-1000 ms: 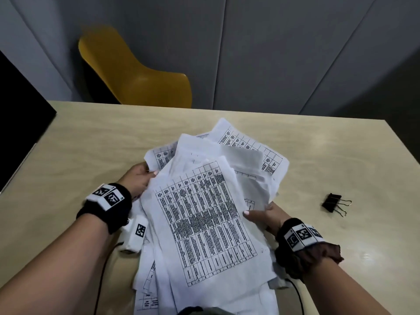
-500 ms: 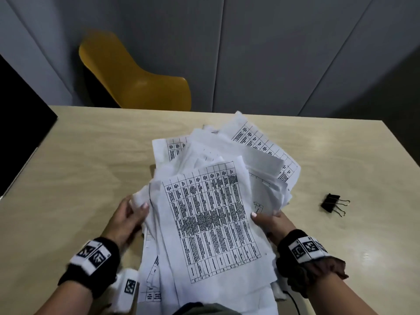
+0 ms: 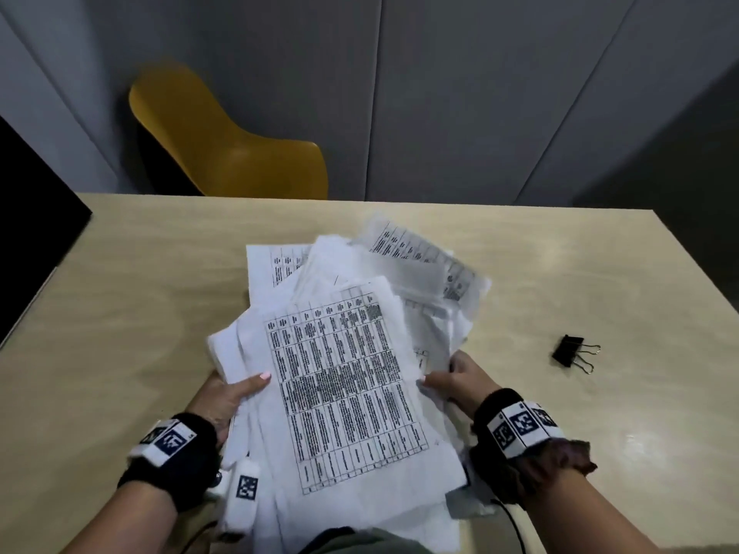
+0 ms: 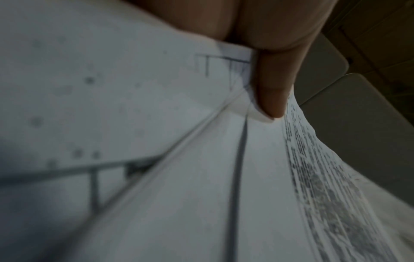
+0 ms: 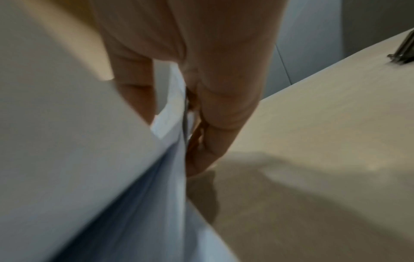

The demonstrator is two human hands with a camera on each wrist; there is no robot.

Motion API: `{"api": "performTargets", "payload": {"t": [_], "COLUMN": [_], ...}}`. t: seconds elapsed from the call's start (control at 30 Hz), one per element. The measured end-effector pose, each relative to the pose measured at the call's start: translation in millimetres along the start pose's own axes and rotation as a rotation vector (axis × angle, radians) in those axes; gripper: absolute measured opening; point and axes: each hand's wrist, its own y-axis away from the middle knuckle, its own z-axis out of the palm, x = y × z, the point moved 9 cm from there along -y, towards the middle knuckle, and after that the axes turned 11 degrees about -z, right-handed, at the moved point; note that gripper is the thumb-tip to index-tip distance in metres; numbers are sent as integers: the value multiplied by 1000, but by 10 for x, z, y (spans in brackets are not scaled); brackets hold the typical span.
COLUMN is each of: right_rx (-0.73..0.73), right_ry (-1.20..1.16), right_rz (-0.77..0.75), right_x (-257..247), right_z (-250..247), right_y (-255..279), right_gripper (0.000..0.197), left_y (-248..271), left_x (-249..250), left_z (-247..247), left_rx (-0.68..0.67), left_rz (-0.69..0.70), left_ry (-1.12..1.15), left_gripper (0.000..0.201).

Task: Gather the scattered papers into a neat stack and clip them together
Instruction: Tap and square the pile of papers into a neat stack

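A loose, uneven bundle of white printed papers (image 3: 340,377) is lifted off the table in front of me, its sheets fanned out at the far end. My left hand (image 3: 236,389) grips the bundle's left edge, thumb on top. My right hand (image 3: 452,381) grips the right edge, thumb on the top sheet, fingers underneath. The left wrist view shows the thumb (image 4: 271,88) pressed on the papers (image 4: 156,141). In the right wrist view, fingers (image 5: 215,133) pinch the sheets (image 5: 112,177). A black binder clip (image 3: 570,351) lies on the table to the right, untouched.
The light wooden table (image 3: 120,333) has bare room on both sides of the papers. A yellow chair (image 3: 224,141) stands beyond the far edge. A dark panel (image 3: 28,217) borders the left side. Grey walls close the back.
My left hand slid back along the papers' left edge toward me and took hold of it. The bundle rose and tilted, far ends lifting. My right hand kept its grip.
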Motion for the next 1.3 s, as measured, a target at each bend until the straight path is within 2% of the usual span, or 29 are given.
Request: {"api": "performTargets", "payload": {"t": [0.1, 0.2, 0.43, 0.5, 0.63, 0.83, 0.9, 0.93, 1.03, 1.1, 1.17, 1.23, 1.3], "right_rx": [118, 272, 501, 552, 515, 743, 804, 779, 527, 437, 457, 500, 612], "right_ry": [47, -6, -7, 39, 158, 101, 17, -72, -288, -175, -17, 5, -3], "right_rz": [-28, 11, -1, -33, -149, -294, -234, -171, 14, 41, 38, -4, -46], "right_x": [192, 392, 408, 345, 109, -273, -204, -122, 249, 365, 375, 333, 241], "right_z": [-112, -212, -373, -437, -386, -621, -686, -665, -409, -313, -337, -412, -561], "right_y": [-5, 56, 119, 136, 94, 102, 108, 92, -17, 5, 80, 95, 138], "right_gripper": [15, 24, 22, 21, 24, 7, 3, 8, 21, 25, 23, 24, 26], "left_y": [-54, -93, -134, -151, -143, -142, -140, -135, -150, -164, -164, -164, -167], "left_x": [-169, -236, -258, -274, -273, -303, -307, -305, -303, -305, -303, -300, -294], "left_z": [-130, -170, -145, -137, -118, -152, -152, -153, -163, -174, -172, -156, -142], "left_rx": [48, 41, 17, 5, 0, 36, 45, 48, 56, 60, 54, 37, 17], "left_rz": [-40, -65, -41, -53, -64, -72, -68, -65, -57, -55, -59, -59, -50], "left_ry": [-20, -31, -45, -63, -94, -86, -87, -89, -94, -92, -91, -86, -89], "left_gripper": [32, 38, 38, 34, 37, 40, 39, 37, 37, 40, 42, 41, 35]}}
